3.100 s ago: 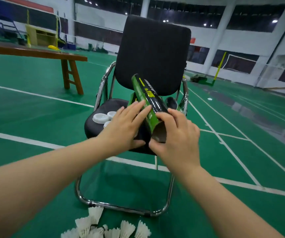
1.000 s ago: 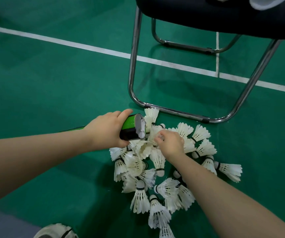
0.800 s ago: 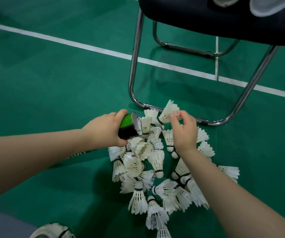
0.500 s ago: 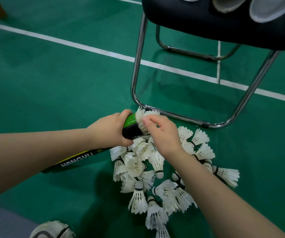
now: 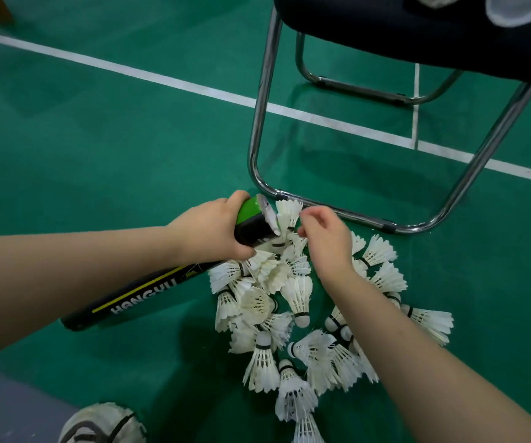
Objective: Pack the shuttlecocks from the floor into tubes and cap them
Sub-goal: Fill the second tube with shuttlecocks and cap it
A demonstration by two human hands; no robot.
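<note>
Left hand (image 5: 213, 230): wrapped around the tube near its open end, thumb underneath, fingers over the top.
Tube (image 5: 142, 294): green and black, lettered "HANGYU", held low and slanted over the floor; its open mouth is turned toward the pile, its far end toward the lower left.
Right hand (image 5: 323, 238): fingers curled just beside the tube mouth, at the feathers of 1 shuttlecock (image 5: 287, 212); whether that shuttlecock is actually pinched cannot be told.
Shuttlecock at the mouth: feather skirt upward, touching the tube rim.
Pile of shuttlecocks (image 5: 292, 318): white, scattered on the green floor (image 5: 98, 148) below both hands, just in front of the chair's chrome frame (image 5: 259, 123).
Shoe (image 5: 104, 423): seen at the bottom edge.
</note>
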